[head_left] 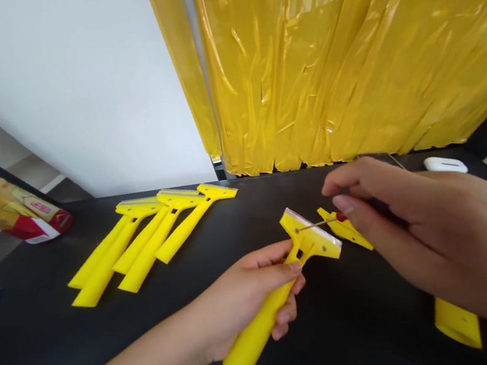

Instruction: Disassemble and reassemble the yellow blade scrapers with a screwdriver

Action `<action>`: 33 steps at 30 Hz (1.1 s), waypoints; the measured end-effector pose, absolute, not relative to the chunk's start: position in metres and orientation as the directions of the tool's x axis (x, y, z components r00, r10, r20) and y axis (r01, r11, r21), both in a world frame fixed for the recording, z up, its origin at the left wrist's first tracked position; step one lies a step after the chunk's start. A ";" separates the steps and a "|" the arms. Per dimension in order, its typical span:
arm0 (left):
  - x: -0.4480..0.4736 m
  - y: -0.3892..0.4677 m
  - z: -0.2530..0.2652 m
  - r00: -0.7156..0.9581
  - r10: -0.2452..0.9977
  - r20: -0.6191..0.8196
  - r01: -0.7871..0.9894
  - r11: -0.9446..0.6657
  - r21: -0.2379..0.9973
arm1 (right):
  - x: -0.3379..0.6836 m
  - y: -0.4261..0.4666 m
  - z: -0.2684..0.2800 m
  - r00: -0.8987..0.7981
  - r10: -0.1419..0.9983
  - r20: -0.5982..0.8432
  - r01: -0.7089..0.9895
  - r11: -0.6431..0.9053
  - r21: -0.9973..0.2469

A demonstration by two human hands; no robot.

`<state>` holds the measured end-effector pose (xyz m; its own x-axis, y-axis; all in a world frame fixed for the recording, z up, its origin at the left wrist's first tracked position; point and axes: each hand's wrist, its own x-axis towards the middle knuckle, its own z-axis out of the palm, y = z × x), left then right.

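Note:
My left hand (262, 291) is closed around the neck of a yellow scraper (260, 335), its wide head tilted up to the right with a pale strip along the edge. Between the fingers of my right hand (410, 229) is a thin screwdriver (320, 223) with a red handle. Its tip meets the screw (297, 231) on the left side of the scraper head; a second screw (324, 248) shows on the right side. Partly behind my right hand lies another yellow scraper (347, 230), its far end hidden.
Several yellow scrapers (141, 243) lie overlapped at the left on the black table (127, 351). A bottle with a red and yellow label (18, 207) lies far left. Yellow handle ends (457, 322) show under my right wrist. A white case (445, 165) stands at the back, before yellow plastic film (343, 53).

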<state>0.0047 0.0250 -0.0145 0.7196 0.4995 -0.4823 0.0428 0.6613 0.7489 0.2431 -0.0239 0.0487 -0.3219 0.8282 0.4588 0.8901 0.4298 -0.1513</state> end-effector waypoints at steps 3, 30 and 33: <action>0.005 0.025 -0.015 0.705 0.517 -0.487 0.030 0.663 0.748 | 0.233 -0.019 0.053 -0.329 0.815 0.477 0.895 0.430 -0.118; 0.003 0.028 -0.019 0.731 0.509 -0.455 -0.003 0.669 0.743 | 0.231 -0.008 0.046 -0.366 0.740 0.565 0.836 0.528 -0.150; 0.003 0.028 -0.019 0.737 0.504 -0.450 0.004 0.662 0.749 | 0.229 -0.007 0.046 -0.369 0.745 0.556 0.836 0.527 -0.151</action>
<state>0.0031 0.0281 -0.0192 0.7374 0.5041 -0.4495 0.0043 0.6620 0.7495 0.2290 -0.0072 0.0463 -0.3692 0.7446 0.5561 0.8362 0.5273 -0.1509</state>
